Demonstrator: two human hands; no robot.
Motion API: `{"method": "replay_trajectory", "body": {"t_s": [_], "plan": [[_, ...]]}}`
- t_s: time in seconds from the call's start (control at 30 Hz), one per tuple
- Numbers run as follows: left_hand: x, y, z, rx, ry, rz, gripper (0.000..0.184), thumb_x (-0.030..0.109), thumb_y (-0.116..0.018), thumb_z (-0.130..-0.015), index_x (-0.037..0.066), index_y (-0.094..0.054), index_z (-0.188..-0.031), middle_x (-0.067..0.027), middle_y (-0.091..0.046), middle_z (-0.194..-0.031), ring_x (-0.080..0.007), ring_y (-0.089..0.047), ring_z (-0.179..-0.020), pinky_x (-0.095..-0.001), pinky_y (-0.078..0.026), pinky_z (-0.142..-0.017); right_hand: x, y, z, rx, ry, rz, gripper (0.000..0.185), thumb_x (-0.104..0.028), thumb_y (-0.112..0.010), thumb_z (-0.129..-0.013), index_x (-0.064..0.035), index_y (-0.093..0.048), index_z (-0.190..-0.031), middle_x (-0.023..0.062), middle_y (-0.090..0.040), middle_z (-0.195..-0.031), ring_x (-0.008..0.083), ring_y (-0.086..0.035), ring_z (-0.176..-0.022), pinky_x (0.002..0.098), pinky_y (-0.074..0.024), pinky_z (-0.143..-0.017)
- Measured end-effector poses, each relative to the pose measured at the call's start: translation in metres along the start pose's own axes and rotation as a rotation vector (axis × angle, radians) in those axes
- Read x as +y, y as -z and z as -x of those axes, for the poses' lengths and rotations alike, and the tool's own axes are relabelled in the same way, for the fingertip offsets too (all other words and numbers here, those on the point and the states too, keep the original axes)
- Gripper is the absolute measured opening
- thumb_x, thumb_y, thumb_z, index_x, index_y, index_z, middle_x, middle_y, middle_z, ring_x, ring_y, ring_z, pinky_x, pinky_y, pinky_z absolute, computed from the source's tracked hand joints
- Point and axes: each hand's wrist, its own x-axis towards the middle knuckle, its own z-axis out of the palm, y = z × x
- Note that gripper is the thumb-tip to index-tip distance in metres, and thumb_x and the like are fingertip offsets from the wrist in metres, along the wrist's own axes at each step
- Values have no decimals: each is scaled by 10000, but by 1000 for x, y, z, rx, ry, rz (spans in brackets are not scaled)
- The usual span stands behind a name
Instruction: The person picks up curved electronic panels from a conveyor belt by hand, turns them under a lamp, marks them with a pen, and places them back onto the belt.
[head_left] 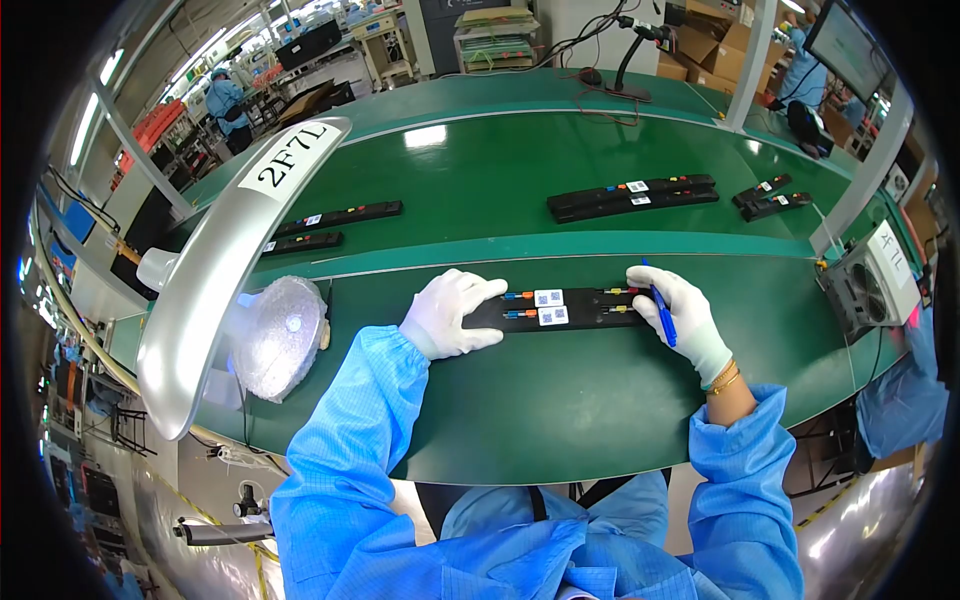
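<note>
Two slim black bars [584, 307] lie side by side on the green bench before me, each with a white QR label and small coloured connectors. My left hand [449, 313], in a white glove, is around their left end, thumb at the near edge and fingers at the far edge. A blue pen [661, 312] is held in my gloved right hand [687, 312], tilted across the fingers. The right fingertips are at the bars' right end, by a yellow and red connector; whether they touch it is hard to tell.
A silver lamp [222, 270] marked 2F7L arches at left over a bubble-wrapped round object [282, 338]. More black bars [634, 198] lie on the belt beyond the bench strip, with shorter black pieces [772, 197] farther right. A fan unit [872, 285] stands at the right edge.
</note>
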Motion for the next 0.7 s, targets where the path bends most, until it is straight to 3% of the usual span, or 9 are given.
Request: {"method": "replay_trajectory", "body": {"t_s": [0.7], "plan": [[0,0,0,2,-2,10,643,310,-799,-697,112,-623,-1283,-121,-645,-1168,-314,-580,-1107,-422,-479,-988,-1,0,0,-2,-5,-1,334,-173,-704,-886,-151,-617,-1208,59,-700,-1008,280,-646,-923,373,-531,-837]]}}
